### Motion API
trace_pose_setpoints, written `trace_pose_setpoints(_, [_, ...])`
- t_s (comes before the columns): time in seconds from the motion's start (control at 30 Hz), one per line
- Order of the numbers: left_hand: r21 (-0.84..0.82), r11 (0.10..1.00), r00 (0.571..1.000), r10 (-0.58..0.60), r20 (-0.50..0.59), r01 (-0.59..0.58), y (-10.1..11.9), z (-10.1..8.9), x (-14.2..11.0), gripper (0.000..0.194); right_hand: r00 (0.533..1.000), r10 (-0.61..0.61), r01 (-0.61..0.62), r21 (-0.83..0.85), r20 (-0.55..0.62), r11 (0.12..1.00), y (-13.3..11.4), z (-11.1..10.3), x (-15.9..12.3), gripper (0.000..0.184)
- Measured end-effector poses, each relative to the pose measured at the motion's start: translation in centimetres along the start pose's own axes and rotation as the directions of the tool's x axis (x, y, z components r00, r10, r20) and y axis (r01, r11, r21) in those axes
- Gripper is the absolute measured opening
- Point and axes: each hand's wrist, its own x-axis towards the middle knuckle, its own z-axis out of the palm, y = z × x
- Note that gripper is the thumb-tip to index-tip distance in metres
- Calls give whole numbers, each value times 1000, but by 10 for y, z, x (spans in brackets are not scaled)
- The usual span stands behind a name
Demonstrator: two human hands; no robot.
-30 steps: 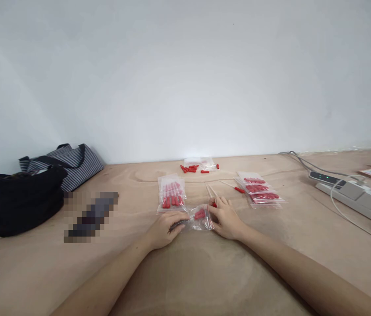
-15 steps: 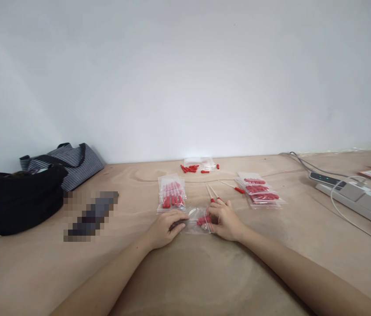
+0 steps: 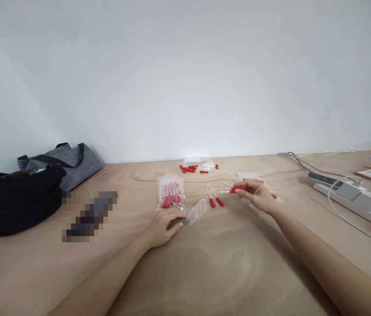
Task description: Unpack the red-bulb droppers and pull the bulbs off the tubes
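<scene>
My left hand [image 3: 166, 228] rests on the table, its thumb and fingers closed on the end of a clear plastic bag [image 3: 197, 212]. That bag's free end curls up to the right. Further right, my right hand [image 3: 257, 195] pinches a small bunch of red rubber bulbs [image 3: 236, 189]; their exact number is unclear. This bunch is over the bulb end of a thin-stemmed dropper [image 3: 225, 183], partly covering it. Between the hands lie two more red-bulbed droppers [image 3: 212, 202], stems pointing away from me. Beyond my left hand is a stack of bagged droppers [image 3: 171, 193].
Bags of red bulbs [image 3: 274, 196] lie partly behind my right hand. Loose red bulbs [image 3: 190, 168] sit at the back by a clear bag [image 3: 198, 162]. Bags [image 3: 20, 199] and a pixelated dark object [image 3: 93, 215] are left; a power strip [image 3: 356, 197] with cables is right.
My right hand has left the plastic bag and moved right and away from me, carrying the red bulbs. The bag has curled up; my left hand has stayed put.
</scene>
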Motion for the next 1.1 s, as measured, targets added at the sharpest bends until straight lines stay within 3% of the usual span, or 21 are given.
trace_pose_setpoints(0.1, [6, 1000, 1000, -10, 8, 10, 1, -1, 0, 22, 962, 38, -42, -12, -272, 999, 12, 2, 5, 40])
trace_pose_setpoints(0.2, [10, 1000, 1000, -2, 14, 2, 0, -1, -1, 22, 925, 38, -107, -165, -377, 980, 19, 20, 5, 35])
trace_pose_setpoints(0.3, [19, 999, 999, 48, 7, -49, -1, 0, 0, 20, 926, 48, -174, -312, -373, 934, 20, 36, 2, 32])
trace_pose_setpoints(0.4, [93, 995, 995, 49, -93, -40, -2, 0, 1, 16, 951, 39, -182, -453, -306, 873, 20, 44, 0, 31])
trace_pose_setpoints(0.53, [173, 953, 932, -187, -311, 249, 5, 0, -1, 14, 974, 28, -149, -545, -224, 825, 20, 47, -3, 29])
trace_pose_setpoints(0.67, [166, 919, 909, -301, -289, 358, 16, 1, -4, 24, 990, 17, -112, -714, -139, 691, 18, 46, 2, 27])
trace_pose_setpoints(0.73, [117, 919, 908, -343, -239, 377, 19, 2, -4, 25, 996, 18, -84, -794, -92, 603, 16, 44, 9, 24])
trace_pose_setpoints(0.83, [-26, 922, 898, -381, -219, 385, 18, 3, -4, 28, 994, 65, -111, -830, -90, 547, 15, 43, 22, 26])
trace_pose_setpoints(0.97, [-267, 898, 838, -427, -340, 350, 11, 5, -2, 30, 974, 183, -206, -859, -133, 469, 16, 43, 37, 39])
trace_pose_setpoints(1.1, [-463, 845, 796, -466, -386, 270, 4, 6, 2, 19, 947, 280, -267, -871, -157, 412, 15, 41, 48, 35])
